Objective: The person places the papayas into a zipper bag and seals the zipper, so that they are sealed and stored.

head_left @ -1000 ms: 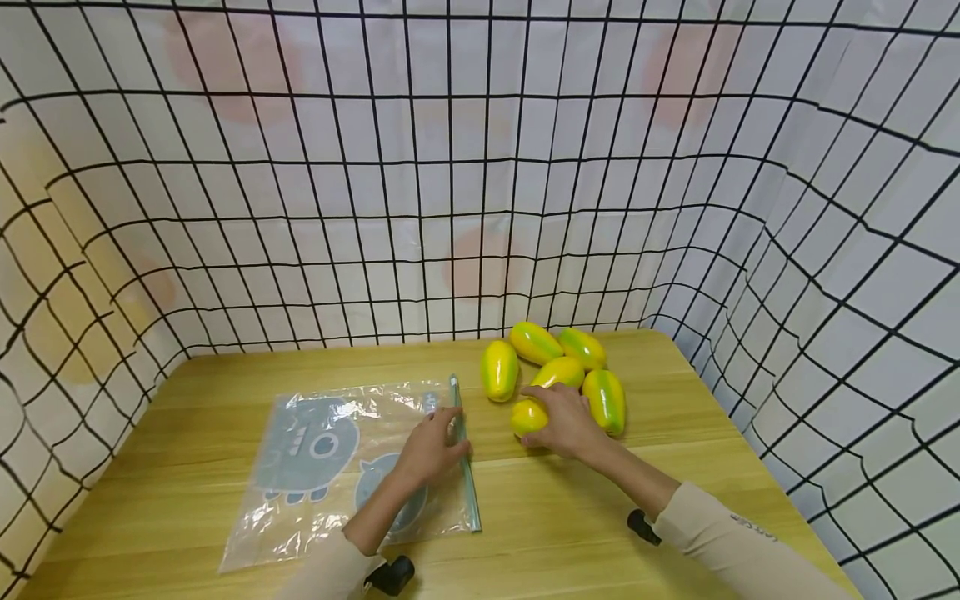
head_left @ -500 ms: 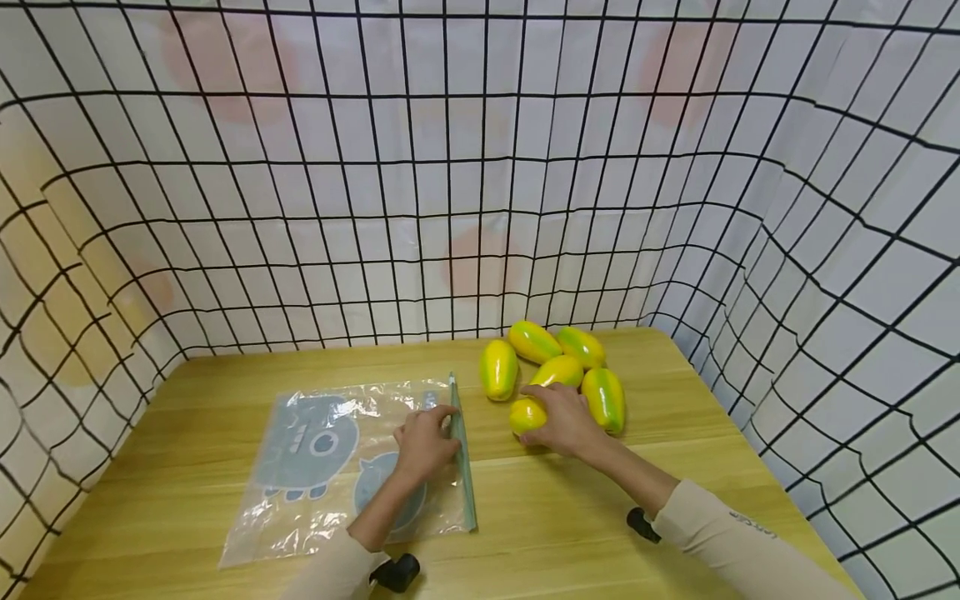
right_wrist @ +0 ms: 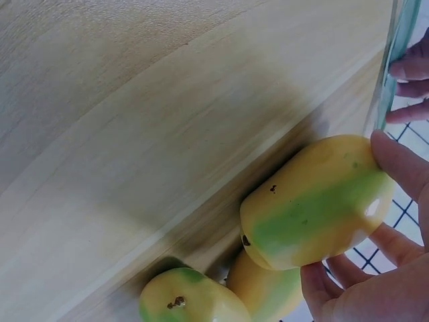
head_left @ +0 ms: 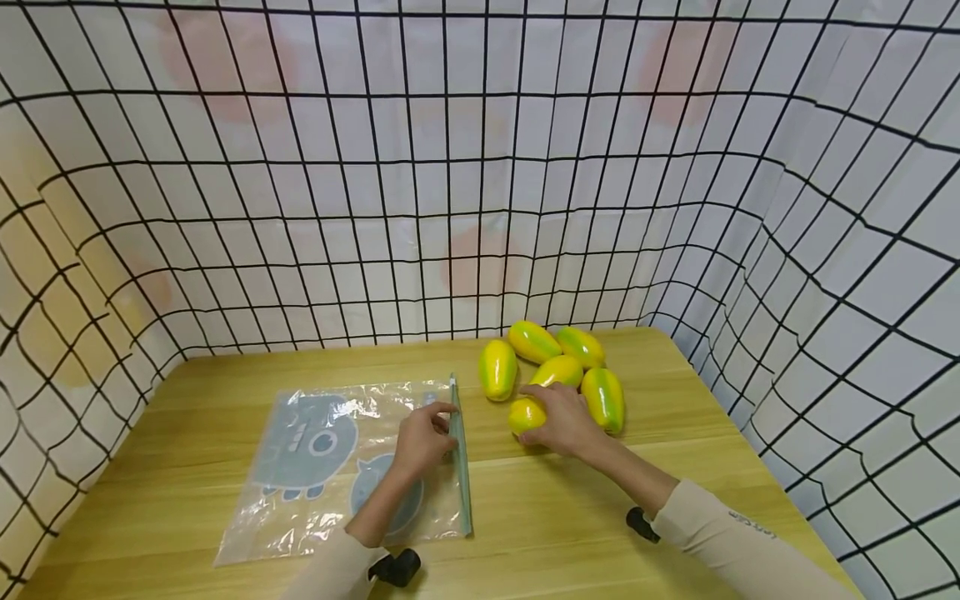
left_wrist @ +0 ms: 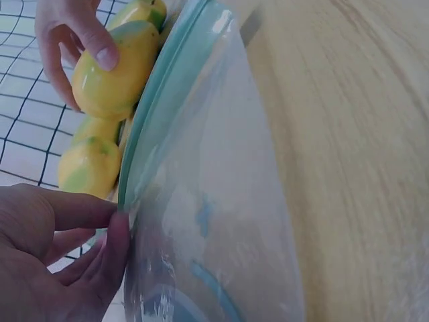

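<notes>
A clear zip bag (head_left: 386,400) with blue cartoon prints lies flat on the wooden table, its green zip strip (head_left: 462,483) facing right. My left hand (head_left: 422,437) pinches the bag's edge at this strip between thumb and finger; the left wrist view shows the edge lifted into a slant. To the right of the strip, my right hand (head_left: 566,421) grips a yellow-green mango (right_wrist: 322,201), thumb on one side and fingers on the other. Close behind that hand lie several more mangoes, among them one at the left (head_left: 498,370) and one at the right (head_left: 603,402).
The table (head_left: 540,533) ends at the back against a black wire grid (head_left: 405,217), with white cloth behind it. Grid panels also rise along the left and right sides. Each wrist carries a small black camera, such as the left one (head_left: 397,568).
My left hand has drawn back slightly to the left, its fingers now pinching the zip edge, and the strip has shifted a little left. The right hand stays on its mango.
</notes>
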`<state>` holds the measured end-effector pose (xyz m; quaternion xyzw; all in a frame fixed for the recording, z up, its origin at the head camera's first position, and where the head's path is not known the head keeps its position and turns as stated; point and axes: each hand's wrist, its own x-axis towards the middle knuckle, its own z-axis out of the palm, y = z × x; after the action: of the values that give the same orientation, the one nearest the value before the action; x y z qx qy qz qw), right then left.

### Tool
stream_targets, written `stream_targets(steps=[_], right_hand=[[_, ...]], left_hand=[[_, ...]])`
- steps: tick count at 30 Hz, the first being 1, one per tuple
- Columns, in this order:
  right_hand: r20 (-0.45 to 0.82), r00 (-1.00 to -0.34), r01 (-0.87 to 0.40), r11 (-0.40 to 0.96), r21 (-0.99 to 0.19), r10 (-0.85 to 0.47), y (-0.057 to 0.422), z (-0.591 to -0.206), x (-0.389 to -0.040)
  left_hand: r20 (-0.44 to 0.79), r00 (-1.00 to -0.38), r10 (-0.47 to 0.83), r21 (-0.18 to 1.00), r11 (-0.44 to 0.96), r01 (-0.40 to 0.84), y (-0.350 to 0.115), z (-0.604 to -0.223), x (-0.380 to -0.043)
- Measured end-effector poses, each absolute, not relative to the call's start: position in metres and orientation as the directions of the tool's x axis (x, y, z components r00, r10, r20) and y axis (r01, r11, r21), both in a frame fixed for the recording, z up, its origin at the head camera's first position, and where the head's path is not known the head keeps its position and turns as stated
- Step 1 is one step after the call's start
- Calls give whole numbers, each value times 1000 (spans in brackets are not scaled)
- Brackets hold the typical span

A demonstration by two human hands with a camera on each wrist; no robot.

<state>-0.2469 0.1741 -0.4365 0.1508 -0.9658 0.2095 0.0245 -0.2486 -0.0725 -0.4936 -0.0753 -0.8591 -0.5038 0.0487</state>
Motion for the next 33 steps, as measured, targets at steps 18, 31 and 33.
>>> stream_targets(steps=[18,31,33], right_hand=[[74,-956,-284,829,-481,-284,169,-418,-247],[88,-954,-286,790,-542,-285,163,-407,-247],[100,-952,-293,776,-558,-288,163,-406,-249]], left_hand=[[6,-1000,-5,939,344,4,-81,-481,-246],[-101,-994,43,988,120,-96,-85,-473,-244],[-101,-993,55,992,87,-96,-87,-473,-245]])
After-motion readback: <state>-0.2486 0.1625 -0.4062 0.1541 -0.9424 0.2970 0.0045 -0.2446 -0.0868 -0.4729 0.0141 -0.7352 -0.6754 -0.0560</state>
